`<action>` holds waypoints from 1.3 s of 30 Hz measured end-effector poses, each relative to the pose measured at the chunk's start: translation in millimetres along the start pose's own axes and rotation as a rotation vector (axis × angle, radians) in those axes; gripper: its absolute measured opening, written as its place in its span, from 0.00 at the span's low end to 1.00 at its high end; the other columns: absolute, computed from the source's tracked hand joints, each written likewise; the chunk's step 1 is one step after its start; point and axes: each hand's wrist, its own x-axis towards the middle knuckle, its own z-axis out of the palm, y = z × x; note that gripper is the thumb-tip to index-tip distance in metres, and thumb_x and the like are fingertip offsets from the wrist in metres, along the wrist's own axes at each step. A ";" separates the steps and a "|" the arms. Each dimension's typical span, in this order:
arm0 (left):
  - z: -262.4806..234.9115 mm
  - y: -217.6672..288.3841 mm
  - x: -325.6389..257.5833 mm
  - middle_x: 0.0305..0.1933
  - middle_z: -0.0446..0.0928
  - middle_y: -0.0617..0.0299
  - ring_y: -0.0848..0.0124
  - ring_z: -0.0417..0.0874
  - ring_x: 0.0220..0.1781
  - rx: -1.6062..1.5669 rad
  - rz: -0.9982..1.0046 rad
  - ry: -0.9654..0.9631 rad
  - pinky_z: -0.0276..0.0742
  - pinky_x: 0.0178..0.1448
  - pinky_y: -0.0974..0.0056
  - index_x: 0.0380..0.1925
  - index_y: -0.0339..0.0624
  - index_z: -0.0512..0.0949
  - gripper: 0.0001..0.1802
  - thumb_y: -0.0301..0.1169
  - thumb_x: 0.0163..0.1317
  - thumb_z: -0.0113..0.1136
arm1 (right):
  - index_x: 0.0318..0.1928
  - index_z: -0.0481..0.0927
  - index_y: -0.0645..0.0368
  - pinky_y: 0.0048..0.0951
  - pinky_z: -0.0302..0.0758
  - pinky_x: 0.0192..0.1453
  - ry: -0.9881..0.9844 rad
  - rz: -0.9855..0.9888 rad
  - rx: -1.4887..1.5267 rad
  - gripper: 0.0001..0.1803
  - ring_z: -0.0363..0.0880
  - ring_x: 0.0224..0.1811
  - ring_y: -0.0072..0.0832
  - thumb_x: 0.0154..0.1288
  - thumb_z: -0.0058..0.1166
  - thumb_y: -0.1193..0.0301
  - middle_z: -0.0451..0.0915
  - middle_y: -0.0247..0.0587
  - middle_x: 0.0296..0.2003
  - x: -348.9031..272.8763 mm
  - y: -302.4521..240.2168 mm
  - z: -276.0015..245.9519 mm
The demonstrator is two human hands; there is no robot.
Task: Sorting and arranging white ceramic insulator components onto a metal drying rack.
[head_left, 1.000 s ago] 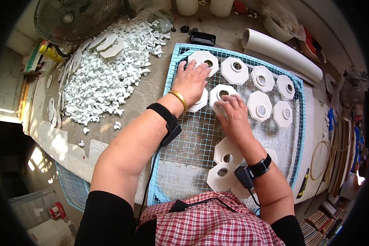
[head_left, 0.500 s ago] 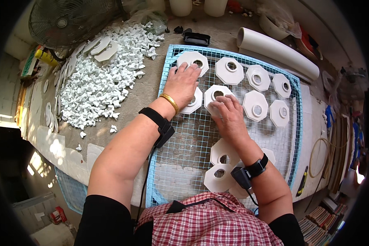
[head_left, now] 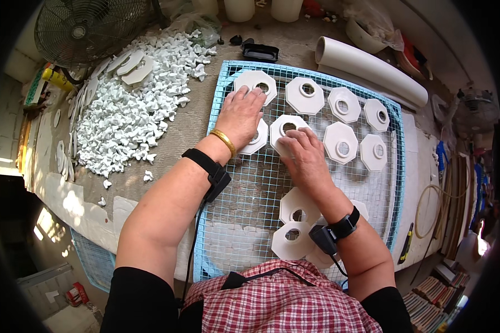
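My left hand point(head_left: 240, 119) lies palm down with its fingers stretched over the near edge of a white octagonal piece point(head_left: 268, 79) at the rack's far left corner. Partly under that hand is a second such piece point(head_left: 254, 145). My right hand point(head_left: 306, 161) rests its bent fingertips on the near right edge of another octagonal piece point(head_left: 279, 126), thumb apart; I see no firm grip. Each piece has a round hole with a raised collar. They lie in two rows on a blue wire-mesh rack point(head_left: 244, 205). More white pieces point(head_left: 288, 248) overlap nearer me, partly hidden by my right forearm.
Left of the rack is a heap of small white parts point(head_left: 122, 119), with flat white pieces point(head_left: 136, 71) on top. A fan point(head_left: 83, 30) stands behind it. A white roll point(head_left: 372, 75) lies past the rack's far edge, and a yellow-black cutter point(head_left: 406, 243) at right.
The whole view has shifted slightly, so everything sits a little further left. Both hands stay at the same pieces, with hardly any movement of their own.
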 end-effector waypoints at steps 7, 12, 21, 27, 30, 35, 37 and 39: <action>-5.5 8.0 -20.1 0.68 0.65 0.55 0.52 0.60 0.73 -0.044 -0.017 0.091 0.55 0.75 0.49 0.61 0.46 0.70 0.24 0.35 0.64 0.58 | 0.53 0.77 0.52 0.47 0.64 0.63 0.018 0.032 -0.017 0.22 0.66 0.65 0.44 0.55 0.63 0.74 0.74 0.40 0.56 -5.0 3.3 -7.4; -13.9 17.3 -48.4 0.70 0.61 0.51 0.50 0.58 0.73 -0.093 -0.072 0.015 0.55 0.75 0.48 0.62 0.47 0.71 0.31 0.44 0.61 0.63 | 0.56 0.76 0.54 0.44 0.67 0.62 0.184 0.090 0.045 0.24 0.70 0.61 0.44 0.56 0.63 0.74 0.74 0.45 0.58 32.8 34.3 -19.8; -12.4 22.0 -55.5 0.69 0.62 0.51 0.50 0.57 0.73 -0.047 -0.049 -0.066 0.53 0.76 0.48 0.63 0.44 0.70 0.37 0.48 0.56 0.68 | 0.55 0.79 0.56 0.42 0.68 0.64 0.101 0.112 -0.029 0.23 0.72 0.58 0.44 0.57 0.62 0.74 0.78 0.42 0.55 84.8 73.9 0.6; -11.5 22.5 -56.4 0.68 0.63 0.51 0.50 0.58 0.72 -0.046 -0.042 -0.061 0.54 0.75 0.48 0.62 0.44 0.71 0.35 0.45 0.56 0.68 | 0.54 0.80 0.55 0.41 0.69 0.64 0.153 0.076 -0.061 0.21 0.72 0.58 0.43 0.57 0.63 0.74 0.78 0.41 0.54 91.3 74.3 10.4; -14.2 27.6 -54.5 0.67 0.64 0.51 0.51 0.59 0.71 -0.062 -0.032 -0.052 0.55 0.73 0.48 0.61 0.44 0.71 0.34 0.44 0.56 0.68 | 0.54 0.80 0.55 0.41 0.69 0.64 0.148 0.078 -0.088 0.21 0.72 0.58 0.43 0.57 0.63 0.73 0.78 0.40 0.55 91.5 77.6 9.1; -17.9 29.3 -56.1 0.66 0.65 0.52 0.52 0.60 0.70 -0.083 -0.045 -0.079 0.56 0.72 0.49 0.60 0.43 0.71 0.34 0.43 0.55 0.68 | 0.53 0.80 0.55 0.41 0.69 0.63 0.199 0.118 -0.071 0.20 0.73 0.58 0.43 0.58 0.62 0.73 0.78 0.40 0.54 84.2 77.2 -6.9; -16.6 28.8 -63.4 0.66 0.64 0.52 0.52 0.60 0.71 -0.085 -0.043 -0.067 0.55 0.72 0.48 0.60 0.43 0.71 0.34 0.43 0.55 0.68 | 0.53 0.80 0.55 0.41 0.70 0.62 0.260 0.175 -0.118 0.20 0.74 0.56 0.42 0.58 0.63 0.73 0.78 0.42 0.52 75.6 85.1 -24.9; -19.0 34.0 -64.3 0.66 0.64 0.52 0.52 0.59 0.71 -0.093 -0.055 -0.080 0.54 0.73 0.48 0.60 0.44 0.71 0.34 0.43 0.55 0.68 | 0.53 0.80 0.56 0.42 0.71 0.61 0.279 0.297 -0.173 0.21 0.74 0.56 0.44 0.57 0.64 0.72 0.77 0.46 0.51 63.7 107.9 -42.1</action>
